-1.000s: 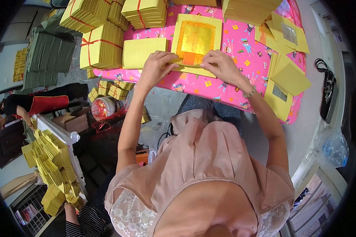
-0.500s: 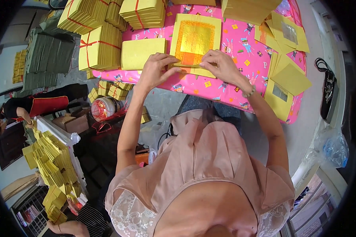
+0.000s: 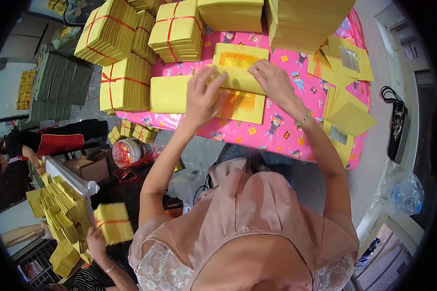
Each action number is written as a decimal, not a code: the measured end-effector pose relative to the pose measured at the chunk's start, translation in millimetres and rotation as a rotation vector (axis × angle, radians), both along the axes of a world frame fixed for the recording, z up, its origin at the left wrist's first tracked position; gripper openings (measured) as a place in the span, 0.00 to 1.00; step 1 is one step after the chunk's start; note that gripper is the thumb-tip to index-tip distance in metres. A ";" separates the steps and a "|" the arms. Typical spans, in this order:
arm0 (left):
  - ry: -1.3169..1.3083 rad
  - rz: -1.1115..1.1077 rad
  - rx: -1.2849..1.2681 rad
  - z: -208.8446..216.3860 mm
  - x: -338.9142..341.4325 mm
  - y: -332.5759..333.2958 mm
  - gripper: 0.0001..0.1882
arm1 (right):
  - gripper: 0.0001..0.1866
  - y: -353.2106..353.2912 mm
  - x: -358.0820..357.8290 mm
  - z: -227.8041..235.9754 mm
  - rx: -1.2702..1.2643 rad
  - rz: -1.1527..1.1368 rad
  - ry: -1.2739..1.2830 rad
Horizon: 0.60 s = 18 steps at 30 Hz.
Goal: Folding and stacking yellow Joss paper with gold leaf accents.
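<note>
A yellow paper sheet with an orange and gold patch [image 3: 240, 107] lies on the pink patterned tablecloth [image 3: 218, 131]. Across its middle a plain yellow flap [image 3: 240, 80] stands folded up; patches of orange show above and below it. With thumb and fingertips closed, my right hand [image 3: 277, 87] pinches the flap near its right end. My left hand [image 3: 204, 97] is at the flap's left end, slightly blurred, fingers spread apart. Beside it on the left lies a folded yellow paper stack [image 3: 169, 94].
Red-tied yellow bundles [image 3: 124, 82] crowd the far left, and tall yellow stacks [image 3: 306, 24] stand at the back. Loose papers [image 3: 352, 109] lie on the right. At lower left, a co-worker's hand [image 3: 96, 240] holds a tied bundle [image 3: 114, 223]; another person stands beyond the white table.
The sheet's near part has been lifted and folded away from me. My left hand has opened off the edge. At lower left a co-worker has raised a tied bundle.
</note>
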<state>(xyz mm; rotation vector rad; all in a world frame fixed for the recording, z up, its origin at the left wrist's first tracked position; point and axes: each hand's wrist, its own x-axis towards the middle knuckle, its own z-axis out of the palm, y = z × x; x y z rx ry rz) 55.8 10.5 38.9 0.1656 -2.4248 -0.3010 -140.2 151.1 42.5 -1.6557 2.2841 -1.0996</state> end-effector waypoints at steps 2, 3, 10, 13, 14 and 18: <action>-0.052 -0.055 0.036 -8.3 -11.4 6.5 0.30 | 0.13 -17.3 -18.7 -2.3 0.025 -0.039 0.018; -0.114 -0.106 0.075 -11.9 -17.0 9.4 0.32 | 0.14 -26.2 -27.3 -6.4 0.054 -0.073 0.028; -0.410 -0.053 0.061 -28.0 -48.2 8.8 0.38 | 0.14 -58.3 -62.4 -36.3 0.049 -0.140 0.228; -0.435 -0.045 0.045 -34.2 -52.3 4.4 0.39 | 0.14 -62.5 -62.9 -42.2 0.051 -0.169 0.310; -0.447 -0.041 0.052 -35.7 -52.7 3.4 0.39 | 0.13 -64.1 -63.6 -43.5 0.062 -0.152 0.267; -0.461 -0.043 0.053 -34.9 -58.0 3.3 0.38 | 0.13 -67.8 -70.5 -52.0 0.027 -0.085 0.188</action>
